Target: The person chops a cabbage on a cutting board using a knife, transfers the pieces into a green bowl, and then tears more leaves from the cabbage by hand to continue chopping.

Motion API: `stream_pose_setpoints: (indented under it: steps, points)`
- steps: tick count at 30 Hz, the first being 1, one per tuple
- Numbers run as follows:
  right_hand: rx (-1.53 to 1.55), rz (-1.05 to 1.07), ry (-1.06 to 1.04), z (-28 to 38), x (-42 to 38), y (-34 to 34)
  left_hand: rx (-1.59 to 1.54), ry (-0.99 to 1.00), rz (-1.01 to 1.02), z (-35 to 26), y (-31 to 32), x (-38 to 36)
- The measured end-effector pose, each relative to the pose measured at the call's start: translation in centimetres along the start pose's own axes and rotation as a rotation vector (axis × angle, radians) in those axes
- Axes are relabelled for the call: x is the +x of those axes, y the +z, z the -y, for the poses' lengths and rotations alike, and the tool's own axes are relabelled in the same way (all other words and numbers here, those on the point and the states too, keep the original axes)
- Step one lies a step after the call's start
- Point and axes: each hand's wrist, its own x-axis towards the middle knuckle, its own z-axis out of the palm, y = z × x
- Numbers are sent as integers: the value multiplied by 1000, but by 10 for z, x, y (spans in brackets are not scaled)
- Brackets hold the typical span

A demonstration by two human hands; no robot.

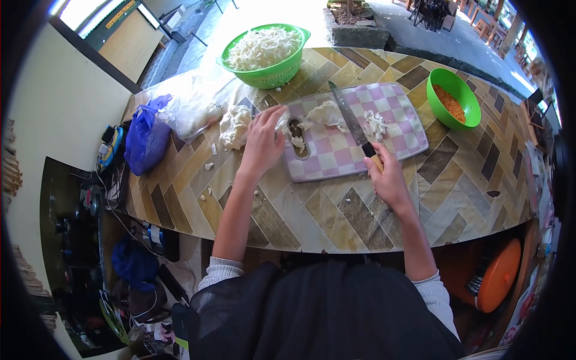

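Note:
My right hand (390, 180) is closed around the handle of a kitchen knife (350, 114), whose blade points away from me over a pink-and-white checked cutting board (342, 159). Right of the blade lies a small heap of shredded white food (376, 125). A larger, torn white piece (326, 114) rests on the board to the blade's left. My left hand (264, 141) is over the board's left edge, fingers stretched out and slightly bent, beside a white lump (235, 127) on the table. Small white bits lie around the board's handle slot.
A green colander (270, 75) heaped with white shreds stands at the back. At right is a green bowl (441, 78) of orange crumbly food. A blue plastic bag (147, 138) and a clear bag (192, 111) sit at left on the patterned table (324, 219).

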Motion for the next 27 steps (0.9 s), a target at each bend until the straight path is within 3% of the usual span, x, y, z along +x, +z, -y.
stream_pose_setpoints:
  steps: [2, 5, 11, 14, 15, 18, 21, 27]
  points:
    - [14, -6, -2, 0, -2, 1, 141, 124, 66, -11, -5, 0]
    - [12, -21, -30, -5, -3, -1, 124, 127, 226, -12, -3, -1]
    - [-8, -85, -22, -15, -10, -9, -159, 26, 91, -28, 8, 18]
    - [20, -69, 27, -11, -17, -13, -386, 100, 177, -29, 20, 18]
    - [24, -63, 17, -15, -18, -15, -331, 78, 238, -30, 18, 18]
    - [40, -46, -4, -24, -20, -16, 81, 100, 20, -16, 25, 19]
    - [39, -42, -2, -23, -21, -16, 211, 77, 34, -10, 31, 14]
    - [14, -70, 33, -11, -25, -13, 169, -58, 66, -18, 33, 16]
